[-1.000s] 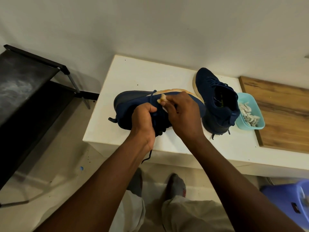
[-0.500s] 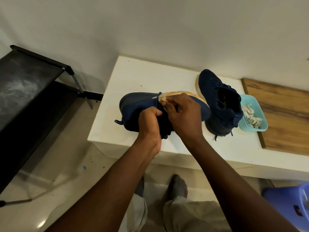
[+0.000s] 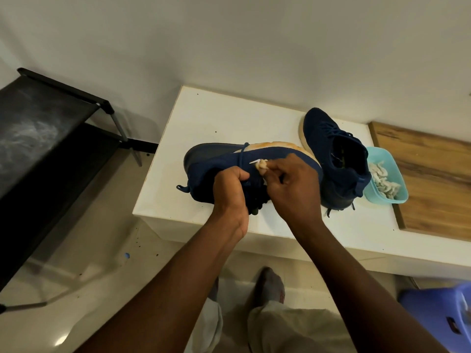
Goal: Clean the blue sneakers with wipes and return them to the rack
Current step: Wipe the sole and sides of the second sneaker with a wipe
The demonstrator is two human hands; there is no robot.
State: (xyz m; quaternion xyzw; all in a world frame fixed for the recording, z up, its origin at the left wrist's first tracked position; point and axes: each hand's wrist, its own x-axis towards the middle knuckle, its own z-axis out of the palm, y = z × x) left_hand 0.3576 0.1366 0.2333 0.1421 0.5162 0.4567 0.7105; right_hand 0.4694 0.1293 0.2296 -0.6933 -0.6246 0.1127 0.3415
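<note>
The left grip (image 3: 230,192) clenches the light, soft-knit sneaker (image 3: 216,159), seemingly at the laces; the right grip (image 3: 293,184) pinches a wipe (image 3: 260,165) on its side. Its stiff sole should give a firmer hold.

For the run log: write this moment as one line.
phase: cleaning | left hand: grips held sneaker | right hand: pinches wipe on its upper | second sneaker: upright beside teal tub
</note>
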